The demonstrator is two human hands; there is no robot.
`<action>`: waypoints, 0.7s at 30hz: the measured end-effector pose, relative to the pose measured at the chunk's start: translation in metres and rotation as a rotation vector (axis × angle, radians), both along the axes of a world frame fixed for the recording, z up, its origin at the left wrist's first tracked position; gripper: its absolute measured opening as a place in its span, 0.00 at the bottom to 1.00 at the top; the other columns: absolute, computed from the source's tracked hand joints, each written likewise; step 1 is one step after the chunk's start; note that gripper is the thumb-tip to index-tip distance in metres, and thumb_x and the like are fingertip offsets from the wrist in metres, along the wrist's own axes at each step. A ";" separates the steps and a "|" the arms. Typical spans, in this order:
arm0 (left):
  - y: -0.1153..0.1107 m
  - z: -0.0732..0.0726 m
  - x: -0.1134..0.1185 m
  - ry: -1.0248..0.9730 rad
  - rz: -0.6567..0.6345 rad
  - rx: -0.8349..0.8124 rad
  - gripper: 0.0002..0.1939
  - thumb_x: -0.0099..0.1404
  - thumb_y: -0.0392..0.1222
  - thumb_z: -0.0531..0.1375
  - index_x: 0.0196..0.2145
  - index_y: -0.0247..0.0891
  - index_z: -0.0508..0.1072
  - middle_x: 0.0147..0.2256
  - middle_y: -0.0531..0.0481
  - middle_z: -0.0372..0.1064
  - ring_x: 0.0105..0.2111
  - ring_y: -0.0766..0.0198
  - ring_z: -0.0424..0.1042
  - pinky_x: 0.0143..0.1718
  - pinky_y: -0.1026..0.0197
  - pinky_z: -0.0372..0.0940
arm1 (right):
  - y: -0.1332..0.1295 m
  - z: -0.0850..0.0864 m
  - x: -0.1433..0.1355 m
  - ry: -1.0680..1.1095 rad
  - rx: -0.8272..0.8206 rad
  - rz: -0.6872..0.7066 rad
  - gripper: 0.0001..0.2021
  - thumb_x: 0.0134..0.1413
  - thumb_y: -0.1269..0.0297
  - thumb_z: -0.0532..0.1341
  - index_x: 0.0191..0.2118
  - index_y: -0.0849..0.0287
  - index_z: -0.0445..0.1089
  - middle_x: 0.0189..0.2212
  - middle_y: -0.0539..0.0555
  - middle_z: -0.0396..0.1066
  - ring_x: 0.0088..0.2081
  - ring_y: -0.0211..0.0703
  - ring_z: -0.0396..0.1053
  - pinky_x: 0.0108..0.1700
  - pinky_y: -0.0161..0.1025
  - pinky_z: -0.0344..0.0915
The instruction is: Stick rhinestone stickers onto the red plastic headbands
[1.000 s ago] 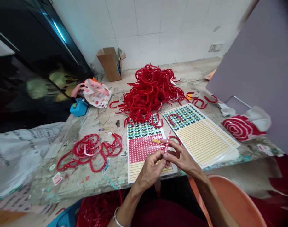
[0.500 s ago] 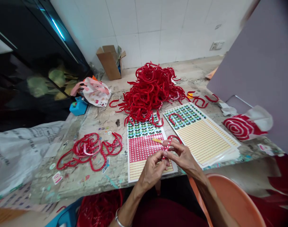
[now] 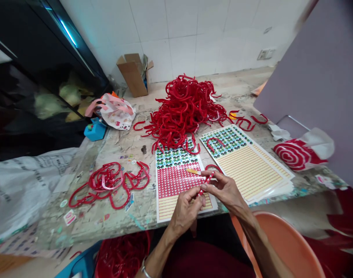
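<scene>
A short red strip with white marks point(image 3: 210, 178) runs between my two hands above the sticker sheet. My left hand point(image 3: 186, 208) is closed, pinching its lower end. The thumb and fingers of my right hand point(image 3: 224, 191) pinch the strip higher up. A slim yellow tool point(image 3: 193, 172) pokes out leftward by the right fingertips; its far end is hidden, and I cannot tell whether the hand grips it. Under both hands lies a sticker sheet point(image 3: 172, 181) with green-and-blue, red and yellow-striped rows. A curved red piece point(image 3: 213, 168) rests just behind my right hand.
A tall heap of curved red pieces point(image 3: 185, 110) covers the table's middle. More red loops point(image 3: 107, 179) lie at left. Further sticker sheets point(image 3: 252, 170) are on the right, near a red-and-white roll point(image 3: 295, 154). An orange basin point(image 3: 286, 243) stands below the table edge.
The red strip has tilted further to the right, with its top end now showing between the right fingers. My right hand has shifted slightly; my left hand stays nearly in place.
</scene>
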State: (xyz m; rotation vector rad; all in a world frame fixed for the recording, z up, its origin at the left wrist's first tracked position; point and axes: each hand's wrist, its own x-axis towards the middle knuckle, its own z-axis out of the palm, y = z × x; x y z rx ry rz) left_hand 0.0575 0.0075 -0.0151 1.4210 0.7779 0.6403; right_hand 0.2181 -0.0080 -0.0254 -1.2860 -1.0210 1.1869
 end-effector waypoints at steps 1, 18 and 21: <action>0.000 0.000 0.000 -0.014 -0.001 -0.006 0.11 0.64 0.41 0.51 0.28 0.34 0.67 0.25 0.52 0.61 0.25 0.68 0.60 0.29 0.65 0.58 | 0.000 0.000 0.000 -0.005 0.008 -0.004 0.22 0.40 0.59 0.68 0.45 0.59 0.69 0.43 0.56 0.69 0.35 0.41 0.69 0.37 0.40 0.70; 0.003 -0.004 -0.001 -0.051 -0.024 -0.024 0.11 0.63 0.43 0.53 0.29 0.34 0.69 0.25 0.51 0.62 0.26 0.67 0.61 0.30 0.65 0.60 | -0.001 0.002 0.001 -0.030 0.117 -0.023 0.25 0.42 0.63 0.68 0.50 0.54 0.65 0.36 0.52 0.67 0.33 0.39 0.68 0.35 0.38 0.70; 0.004 -0.006 -0.002 -0.069 -0.030 -0.046 0.11 0.63 0.43 0.53 0.29 0.33 0.70 0.25 0.51 0.61 0.26 0.67 0.61 0.29 0.65 0.60 | -0.001 0.003 0.001 -0.012 0.110 -0.020 0.25 0.41 0.64 0.68 0.49 0.54 0.66 0.35 0.52 0.67 0.34 0.39 0.67 0.35 0.38 0.70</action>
